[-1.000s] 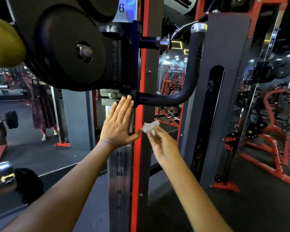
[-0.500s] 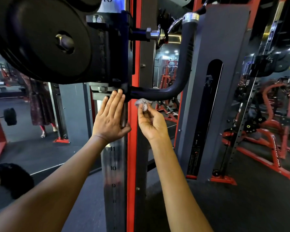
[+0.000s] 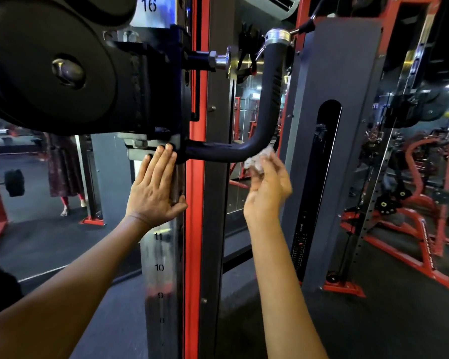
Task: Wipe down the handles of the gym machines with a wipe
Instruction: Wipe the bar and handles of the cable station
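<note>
A black L-shaped padded handle (image 3: pixel 267 104) sticks out from the machine's carriage, runs right and bends upward to a chrome collar. My right hand (image 3: pixel 267 187) pinches a crumpled white wipe (image 3: pixel 259 158) and holds it against the underside of the handle's bend. My left hand (image 3: pixel 154 187) lies flat with straight fingers on the numbered steel upright (image 3: pixel 160 268), fingertips just under the carriage.
A big black weight plate (image 3: pixel 49 66) hangs at upper left, close to my head. A red post (image 3: pixel 195 203) and a grey weight-stack housing (image 3: pixel 340 125) flank the handle. Red machine frames (image 3: pixel 412 224) stand at right. A person's legs show at far left.
My right hand has risen with the wipe and slid right along the handle, from near the carriage to the bend. My left hand has stayed on the upright.
</note>
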Motion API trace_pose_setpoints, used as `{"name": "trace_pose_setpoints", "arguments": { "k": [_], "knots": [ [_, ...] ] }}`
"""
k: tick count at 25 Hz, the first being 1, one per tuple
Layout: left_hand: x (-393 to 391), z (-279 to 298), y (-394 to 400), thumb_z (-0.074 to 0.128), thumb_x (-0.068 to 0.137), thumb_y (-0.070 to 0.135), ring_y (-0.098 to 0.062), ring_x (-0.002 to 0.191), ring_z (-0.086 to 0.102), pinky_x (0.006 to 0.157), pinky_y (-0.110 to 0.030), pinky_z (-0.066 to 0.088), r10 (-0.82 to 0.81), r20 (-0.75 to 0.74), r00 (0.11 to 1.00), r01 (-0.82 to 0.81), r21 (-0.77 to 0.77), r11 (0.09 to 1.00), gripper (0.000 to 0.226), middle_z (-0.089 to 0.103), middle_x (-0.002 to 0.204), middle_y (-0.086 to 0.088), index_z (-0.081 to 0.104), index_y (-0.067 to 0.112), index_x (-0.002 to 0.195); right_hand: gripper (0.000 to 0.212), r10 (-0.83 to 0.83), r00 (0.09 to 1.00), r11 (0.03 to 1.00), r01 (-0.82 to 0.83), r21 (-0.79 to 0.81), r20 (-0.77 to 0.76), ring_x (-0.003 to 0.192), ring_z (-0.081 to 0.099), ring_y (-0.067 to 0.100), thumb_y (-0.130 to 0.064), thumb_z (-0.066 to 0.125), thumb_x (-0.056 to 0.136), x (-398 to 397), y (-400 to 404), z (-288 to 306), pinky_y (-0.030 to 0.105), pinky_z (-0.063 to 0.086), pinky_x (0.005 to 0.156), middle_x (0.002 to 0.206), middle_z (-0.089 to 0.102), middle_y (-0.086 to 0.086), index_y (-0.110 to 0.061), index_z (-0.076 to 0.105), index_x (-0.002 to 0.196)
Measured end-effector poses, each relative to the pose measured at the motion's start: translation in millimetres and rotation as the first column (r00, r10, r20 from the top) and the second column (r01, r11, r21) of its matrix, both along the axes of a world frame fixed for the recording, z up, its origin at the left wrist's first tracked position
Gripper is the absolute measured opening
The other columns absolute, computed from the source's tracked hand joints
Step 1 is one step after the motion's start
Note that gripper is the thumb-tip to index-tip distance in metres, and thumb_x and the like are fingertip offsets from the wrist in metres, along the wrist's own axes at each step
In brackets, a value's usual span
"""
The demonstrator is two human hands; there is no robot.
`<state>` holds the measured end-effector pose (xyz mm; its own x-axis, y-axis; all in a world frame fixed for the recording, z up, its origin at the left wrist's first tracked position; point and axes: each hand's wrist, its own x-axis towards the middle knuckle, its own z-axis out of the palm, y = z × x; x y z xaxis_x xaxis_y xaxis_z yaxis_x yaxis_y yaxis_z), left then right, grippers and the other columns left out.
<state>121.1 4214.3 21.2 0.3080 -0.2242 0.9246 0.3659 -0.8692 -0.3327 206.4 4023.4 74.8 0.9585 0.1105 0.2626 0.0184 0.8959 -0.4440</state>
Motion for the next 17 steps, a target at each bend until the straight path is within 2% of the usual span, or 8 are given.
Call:
{"name": "trace_pose_setpoints", "arguments": {
  "k": [1, 2, 4, 5, 7, 11, 14, 17],
  "knots": [
    [-0.2, 0.2, -0.9, 0.044, 0.077, 0.046, -0.017, 0.147, -0.005, 0.12, -0.036, 0.0, 0.0, 0.003, 1.0, 0.0, 0.0, 1.0, 0.091, -0.013, 0.159, 0.0, 0.008, 0.005, 0.149, 0.017, -0.309, 0.935, 0.943, 0.325, -0.075, 0.173, 0.08, 0.062, 0.007, 0.004, 0.062, 0.083, 1.3, -3.0, 4.5, 0.021, 0.053, 0.074, 0.091, 0.064, 0.003, -0.01, 0.066, 0.092],
    [0.2, -0.4, -0.7, 0.044, 0.077, 0.046, -0.018, 0.147, -0.004, 0.12, -0.036, 0.001, -0.001, 0.012, 1.0, 0.001, 0.008, 1.0, 0.089, -0.013, 0.159, 0.0, 0.009, 0.004, 0.148, 0.018, -0.532, 0.746, 0.79, 0.608, -0.085, 0.4, 0.086, 0.061, 0.009, 0.002, 0.064, 0.081, 4.1, -2.7, 6.0, 0.021, 0.052, 0.076, 0.094, 0.063, 0.003, -0.009, 0.067, 0.095],
    [0.8, -0.2, -0.6, 0.044, 0.077, 0.046, -0.018, 0.147, -0.004, 0.12, -0.036, 0.001, 0.001, 0.014, 1.0, -0.002, 0.017, 1.0, 0.091, -0.012, 0.159, 0.0, 0.006, 0.005, 0.15, 0.017, -0.615, 0.331, 0.478, 0.878, 0.004, 0.715, 0.092, 0.059, 0.016, 0.0, 0.064, 0.081, 5.3, 7.8, 3.2, 0.024, 0.051, 0.081, 0.096, 0.061, 0.009, -0.002, 0.068, 0.097],
    [0.9, -0.2, -0.3, 0.044, 0.078, 0.046, -0.019, 0.147, -0.003, 0.12, -0.036, 0.001, 0.002, 0.012, 1.0, -0.002, 0.016, 1.0, 0.093, -0.012, 0.159, -0.001, 0.002, 0.006, 0.151, 0.017, -0.581, 0.229, 0.374, 0.927, 0.007, 0.781, 0.092, 0.057, 0.017, 0.0, 0.063, 0.08, 1.5, 16.1, -2.5, 0.025, 0.051, 0.082, 0.096, 0.061, 0.012, 0.0, 0.068, 0.097],
    [0.6, -0.5, 1.1, 0.044, 0.079, 0.048, -0.02, 0.147, -0.002, 0.12, -0.037, 0.002, -0.004, 0.007, 1.0, 0.004, 0.014, 1.0, 0.095, -0.009, 0.159, -0.002, -0.001, 0.007, 0.151, 0.019, -0.478, 0.172, 0.286, 0.958, -0.032, 0.862, 0.09, 0.057, 0.019, -0.001, 0.062, 0.079, -15.5, 36.2, -10.9, 0.025, 0.051, 0.082, 0.094, 0.062, 0.013, 0.001, 0.068, 0.096],
    [0.7, -1.3, 0.9, 0.044, 0.081, 0.054, -0.02, 0.147, 0.002, 0.12, -0.037, 0.004, -0.008, 0.021, 1.0, 0.008, -0.004, 1.0, 0.091, 0.014, 0.156, -0.014, 0.014, -0.001, 0.148, 0.022, -0.278, 0.072, 0.289, 0.957, 0.012, 0.958, 0.094, 0.056, 0.021, 0.003, 0.064, 0.078, -35.8, 66.9, -9.9, 0.025, 0.044, 0.087, 0.096, 0.064, 0.016, 0.004, 0.069, 0.099],
    [1.2, -0.8, 0.5, 0.044, 0.08, 0.051, -0.019, 0.147, 0.0, 0.12, -0.037, 0.003, -0.013, 0.015, 1.0, 0.013, -0.004, 1.0, 0.091, -0.003, 0.16, -0.005, 0.008, 0.004, 0.15, 0.025, -0.246, 0.033, 0.261, 0.965, 0.033, 0.969, 0.092, 0.054, 0.019, 0.007, 0.068, 0.074, -17.0, 36.2, -9.3, 0.024, 0.046, 0.086, 0.096, 0.062, 0.015, 0.002, 0.069, 0.099],
    [0.1, 0.5, 0.2, 0.043, 0.08, 0.048, -0.019, 0.147, -0.002, 0.12, -0.036, 0.001, -0.003, -0.002, 1.0, 0.003, 0.005, 1.0, 0.094, -0.009, 0.159, -0.002, -0.002, 0.008, 0.151, 0.019, -0.34, 0.094, 0.141, 0.989, -0.048, 0.936, 0.092, 0.06, 0.025, -0.002, 0.067, 0.077, 1.6, -5.5, 13.1, 0.028, 0.053, 0.082, 0.096, 0.061, 0.014, 0.001, 0.069, 0.095]
  ]
}}
